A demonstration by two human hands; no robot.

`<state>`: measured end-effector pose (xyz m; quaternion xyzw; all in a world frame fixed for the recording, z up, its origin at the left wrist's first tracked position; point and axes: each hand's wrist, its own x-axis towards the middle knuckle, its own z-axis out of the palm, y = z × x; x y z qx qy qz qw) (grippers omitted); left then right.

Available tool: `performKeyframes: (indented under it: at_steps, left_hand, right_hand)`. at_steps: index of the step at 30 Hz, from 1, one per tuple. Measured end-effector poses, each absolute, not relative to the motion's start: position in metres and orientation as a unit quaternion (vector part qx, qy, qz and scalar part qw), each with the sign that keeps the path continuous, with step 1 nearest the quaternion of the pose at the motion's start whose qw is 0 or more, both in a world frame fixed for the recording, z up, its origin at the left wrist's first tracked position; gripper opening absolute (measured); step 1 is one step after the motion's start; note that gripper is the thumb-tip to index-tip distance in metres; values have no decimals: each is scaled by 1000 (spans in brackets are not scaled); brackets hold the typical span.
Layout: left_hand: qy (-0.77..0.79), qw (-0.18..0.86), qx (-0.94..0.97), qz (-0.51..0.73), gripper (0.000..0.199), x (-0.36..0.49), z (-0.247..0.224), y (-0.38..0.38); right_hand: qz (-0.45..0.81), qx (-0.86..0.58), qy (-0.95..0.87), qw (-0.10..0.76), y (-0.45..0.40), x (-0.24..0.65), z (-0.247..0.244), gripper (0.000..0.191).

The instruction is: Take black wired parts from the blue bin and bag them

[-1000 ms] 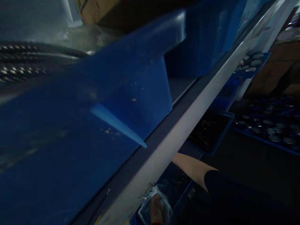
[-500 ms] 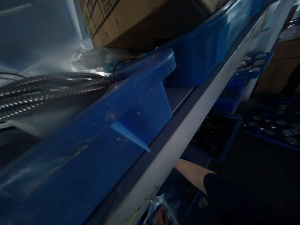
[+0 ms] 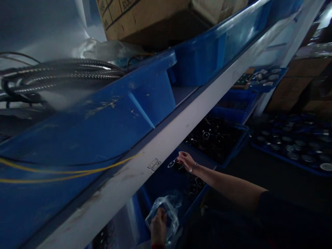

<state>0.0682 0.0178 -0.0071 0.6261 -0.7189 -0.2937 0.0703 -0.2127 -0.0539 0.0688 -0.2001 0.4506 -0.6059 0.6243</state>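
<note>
A white shelf rail (image 3: 166, 147) runs slantwise across the view, and everything else sits above or below it. Above the rail stands a big blue bin (image 3: 98, 124) holding coiled metal hoses (image 3: 59, 74); two thin yellow wires (image 3: 64, 169) trail across its front wall. Behind and above that bin rests a cardboard box (image 3: 155, 17). The rail's front edge hangs over the shelf below and hides the back part of it.

Below the rail a lower blue tray (image 3: 168, 180) holds small metal rings. Just beyond it, also under the rail, a second tray (image 3: 215, 138) is filled with dark small parts, and well off to the right of the rail lies a flat tray of round caps (image 3: 293, 145).

The right hand (image 3: 186, 161) reaches in just under the rail, its fingertips pinched shut on a small wire ring (image 3: 171, 164) held above the lower blue tray. The left hand (image 3: 158, 228), lower and nearer, is closed on a clear plastic bag (image 3: 166, 212) at that tray's near edge. The ring hangs apart from the bag, above and slightly to its right.
</note>
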Motion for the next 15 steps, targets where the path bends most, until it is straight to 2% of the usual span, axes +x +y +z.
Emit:
performKeyframes:
  at_steps: [7,15]
  left_hand:
    - [-702,113,657,-248,6,60,-3,30]
    - [-657,182,674,-286,15,57,1,53]
  right_hand:
    - [-570,-26,459,681,12,-229,53,28]
    - [-561,43,425,709,67,-241,52,29]
